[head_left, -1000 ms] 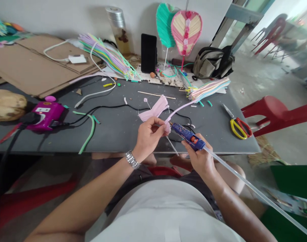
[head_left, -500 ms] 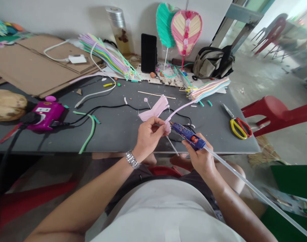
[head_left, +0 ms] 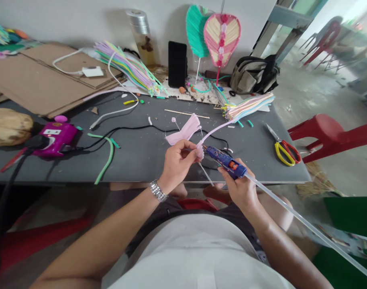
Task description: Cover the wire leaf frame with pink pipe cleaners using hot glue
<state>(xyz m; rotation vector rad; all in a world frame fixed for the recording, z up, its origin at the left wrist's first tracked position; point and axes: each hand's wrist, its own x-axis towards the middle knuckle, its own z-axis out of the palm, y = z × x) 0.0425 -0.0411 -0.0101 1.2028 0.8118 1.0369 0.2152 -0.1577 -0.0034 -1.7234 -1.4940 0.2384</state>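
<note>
Between the fingertips of my left hand (head_left: 179, 162) is the pink pipe-cleaner piece (head_left: 189, 129), a fan shape with a thin stick frame. One loose pink pipe cleaner (head_left: 216, 129) curves up and right from the pinch. A thin pale stick (head_left: 206, 174) points down from beneath the fingers. My right hand (head_left: 240, 182) is wrapped round a blue hot glue gun (head_left: 224, 160), whose nozzle points left, close to the pinched spot. Whether the nozzle touches the piece I cannot tell. From its back runs a long clear glue stick (head_left: 304, 224).
Scissors (head_left: 284, 150) lie at the table's right. Pipe-cleaner bundles (head_left: 129, 70) and cardboard (head_left: 51, 76) are behind. A black cord (head_left: 126, 127) crosses to a purple power adapter (head_left: 55, 138). Two finished fans (head_left: 222, 38), a phone (head_left: 177, 64) and a bottle (head_left: 143, 40) stand against the wall.
Both hands hold nearly the same pose. The glue gun stays beside the pink piece, and the view has shifted only slightly.
</note>
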